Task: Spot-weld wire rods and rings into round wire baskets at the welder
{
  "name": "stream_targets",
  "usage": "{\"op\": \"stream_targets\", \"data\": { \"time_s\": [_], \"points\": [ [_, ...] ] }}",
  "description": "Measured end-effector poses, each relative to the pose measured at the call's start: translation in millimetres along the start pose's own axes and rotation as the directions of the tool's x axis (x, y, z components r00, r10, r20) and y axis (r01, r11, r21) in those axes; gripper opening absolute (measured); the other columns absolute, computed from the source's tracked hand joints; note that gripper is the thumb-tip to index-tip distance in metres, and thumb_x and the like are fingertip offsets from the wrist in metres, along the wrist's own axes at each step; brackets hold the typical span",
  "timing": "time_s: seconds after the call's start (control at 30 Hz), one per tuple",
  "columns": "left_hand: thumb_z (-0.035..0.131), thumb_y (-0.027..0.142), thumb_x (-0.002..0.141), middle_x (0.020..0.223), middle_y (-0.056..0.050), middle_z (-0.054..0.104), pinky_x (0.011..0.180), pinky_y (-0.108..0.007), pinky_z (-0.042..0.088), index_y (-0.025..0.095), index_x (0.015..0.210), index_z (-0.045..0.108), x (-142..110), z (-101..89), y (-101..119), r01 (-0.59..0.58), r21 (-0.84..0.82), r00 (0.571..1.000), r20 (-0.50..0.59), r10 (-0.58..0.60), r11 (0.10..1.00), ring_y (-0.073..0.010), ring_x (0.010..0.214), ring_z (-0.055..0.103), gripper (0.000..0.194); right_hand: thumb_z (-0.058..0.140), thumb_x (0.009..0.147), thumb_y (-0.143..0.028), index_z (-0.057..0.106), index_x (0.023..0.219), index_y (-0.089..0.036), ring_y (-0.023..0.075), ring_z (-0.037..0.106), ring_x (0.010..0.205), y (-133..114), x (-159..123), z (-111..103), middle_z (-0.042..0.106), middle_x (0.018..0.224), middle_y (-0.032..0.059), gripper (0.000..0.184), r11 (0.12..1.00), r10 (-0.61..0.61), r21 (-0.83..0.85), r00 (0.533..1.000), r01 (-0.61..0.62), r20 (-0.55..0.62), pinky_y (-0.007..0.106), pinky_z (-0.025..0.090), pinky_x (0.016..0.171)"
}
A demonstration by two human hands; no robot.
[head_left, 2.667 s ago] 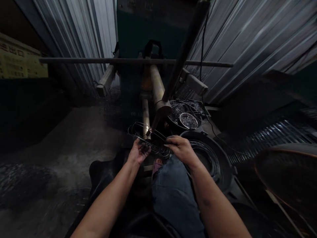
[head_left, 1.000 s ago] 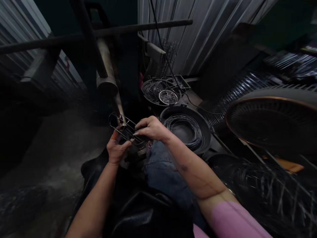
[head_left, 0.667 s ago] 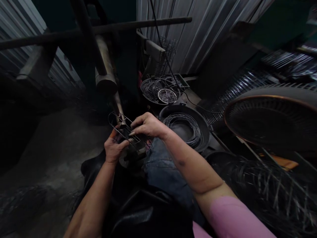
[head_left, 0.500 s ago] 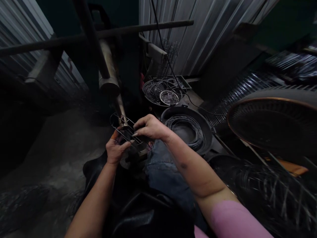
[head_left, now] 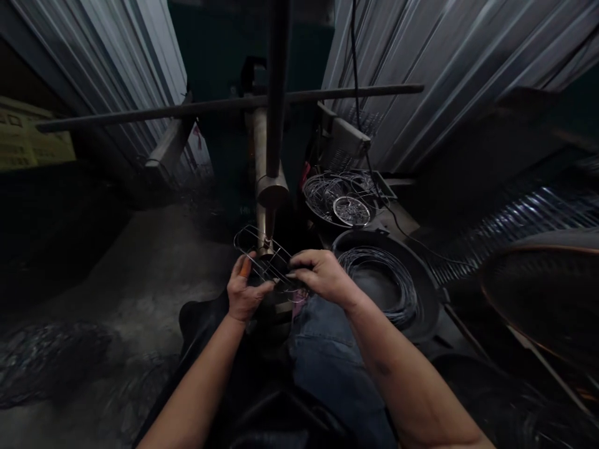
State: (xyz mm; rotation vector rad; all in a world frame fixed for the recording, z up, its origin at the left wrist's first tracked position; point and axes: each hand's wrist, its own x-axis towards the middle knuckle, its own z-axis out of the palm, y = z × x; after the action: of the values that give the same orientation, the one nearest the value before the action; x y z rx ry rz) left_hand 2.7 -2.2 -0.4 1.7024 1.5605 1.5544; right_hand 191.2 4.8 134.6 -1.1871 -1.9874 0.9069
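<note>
A small rack of thin bent metal wires (head_left: 277,265) lies between my hands, tilted, at the lower end of an upright brass-coloured rod (head_left: 263,218). My left hand (head_left: 244,296) grips the rack's near left side between thumb and fingers; one finger has an orange wrap. From the right, my right hand (head_left: 325,274) pinches the rack's other end with thumb and fingertips. The rod's tip reaches in among the wires; whether it touches them I cannot tell. Beneath the rack it is too dark to make out details.
A thick cylinder (head_left: 272,192) and a long horizontal bar (head_left: 187,111) stand above my hands. To the right are a dark pan with a coil of wire (head_left: 402,287) and a pan of loose wires with a small round bowl (head_left: 352,212). A black cable (head_left: 358,93) hangs down behind them.
The view has turned left, so everything sits further right and lower in the picture. Both hands keep hold of the wire rack at the rod's end.
</note>
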Motion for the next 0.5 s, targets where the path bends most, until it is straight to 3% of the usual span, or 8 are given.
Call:
{"op": "stream_targets", "data": {
  "time_s": [0.3, 0.5],
  "points": [
    [0.081, 0.040, 0.060, 0.121, -0.010, 0.058, 0.098, -0.038, 0.046, 0.019, 0.127, 0.054, 7.3, 1.8, -8.6, 0.028, -0.096, 0.999, -0.019, -0.030, 0.995, -0.0243, 0.108, 0.059, 0.076, 0.060, 0.076, -0.014, 0.069, 0.072, -0.017, 0.0156, 0.059, 0.068, -3.6, 12.1, 14.2, 0.065, 0.070, 0.0024, 0.010, 0.987, 0.002, -0.159, 0.999, -0.011, -0.054, 0.024, 0.042, 0.063],
    [0.082, 0.039, 0.058, 0.120, -0.010, 0.059, 0.099, -0.039, 0.045, 0.019, 0.126, 0.056, 9.1, 5.0, -6.0, 0.042, -0.118, 0.999, -0.022, -0.045, 0.992, -0.0248, 0.108, 0.059, 0.076, 0.059, 0.074, -0.017, 0.068, 0.071, -0.016, 0.0161, 0.059, 0.067, -3.0, 16.3, 14.1, 0.065, 0.069, 0.0024, 0.010, 0.988, 0.020, -0.153, 0.996, -0.033, -0.084, 0.024, 0.042, 0.063]
  ]
}}
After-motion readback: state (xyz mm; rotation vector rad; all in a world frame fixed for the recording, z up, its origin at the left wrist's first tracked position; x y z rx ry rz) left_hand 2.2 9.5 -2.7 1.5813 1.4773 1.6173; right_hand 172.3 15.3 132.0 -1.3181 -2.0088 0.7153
